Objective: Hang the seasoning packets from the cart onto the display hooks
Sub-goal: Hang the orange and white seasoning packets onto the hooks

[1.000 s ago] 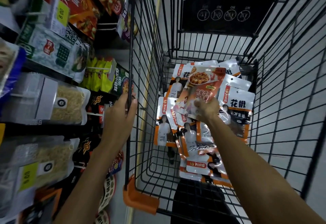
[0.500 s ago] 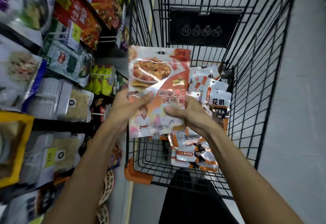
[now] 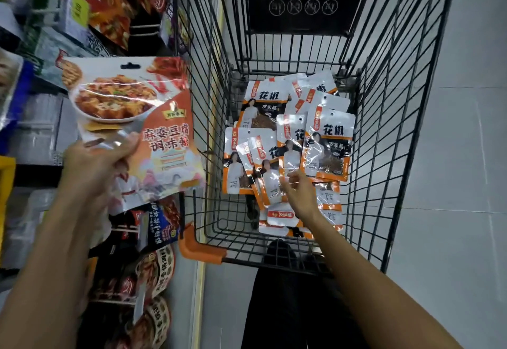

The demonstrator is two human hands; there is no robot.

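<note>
The left hand (image 3: 96,164) is gripping a large seasoning packet (image 3: 131,118) by its lower left edge, holding it upright just outside the cart's (image 3: 384,134) left wall. The right hand (image 3: 300,196), fingers relaxed, is touching the small packets (image 3: 327,142) lying toward the cart's right wall.

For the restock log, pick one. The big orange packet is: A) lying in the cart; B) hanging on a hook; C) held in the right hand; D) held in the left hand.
D: the left hand grips the orange packet; the right hand reaches into the cart.
</note>
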